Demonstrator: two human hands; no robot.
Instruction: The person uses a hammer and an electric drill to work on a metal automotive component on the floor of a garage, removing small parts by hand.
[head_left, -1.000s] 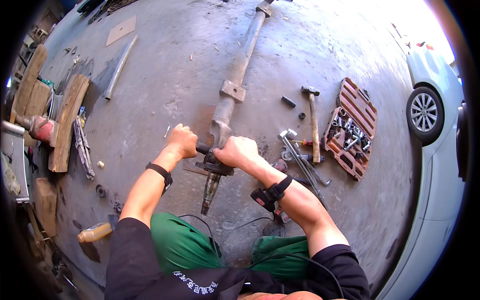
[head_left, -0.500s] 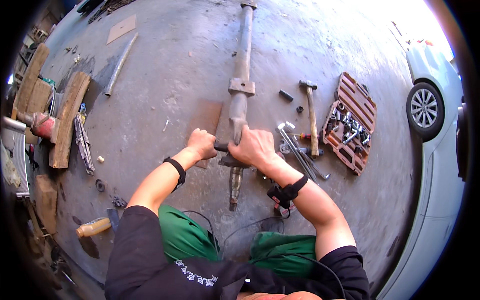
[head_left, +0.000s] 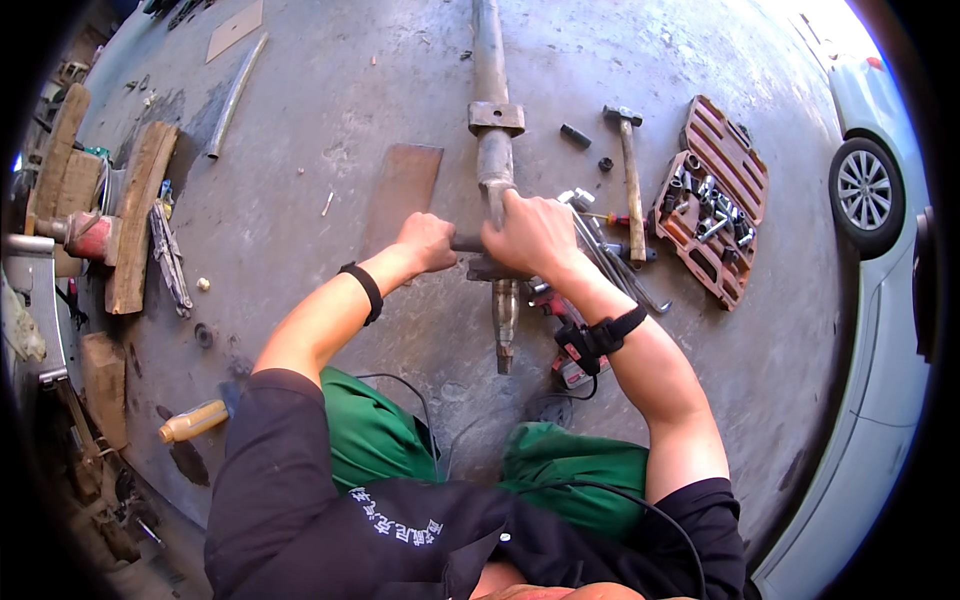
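A long grey metal axle (head_left: 492,150) runs away from me across the floor, with its tapered spindle end (head_left: 506,330) toward me. A square collar (head_left: 497,118) sits around its tube. My left hand (head_left: 428,241) is closed around a dark stub that sticks out on the axle's left side. My right hand (head_left: 540,235) grips the axle just behind the spindle, thumb on top, and hides part of that joint. Beneath the axle's left side, a flat rusty plate (head_left: 403,190) lies on the floor.
Right of the axle lie a hammer (head_left: 630,190), several long-handled wrenches (head_left: 625,265), a brown socket case (head_left: 725,180) and a red cordless tool (head_left: 572,372). A parked car (head_left: 870,330) stands far right. Wooden blocks (head_left: 143,215) and a yellowish bottle (head_left: 193,421) are at left.
The spindle end has swung to the right over the floor, with both hands still on the axle. More of the rusty plate shows now. The whole view has also shifted.
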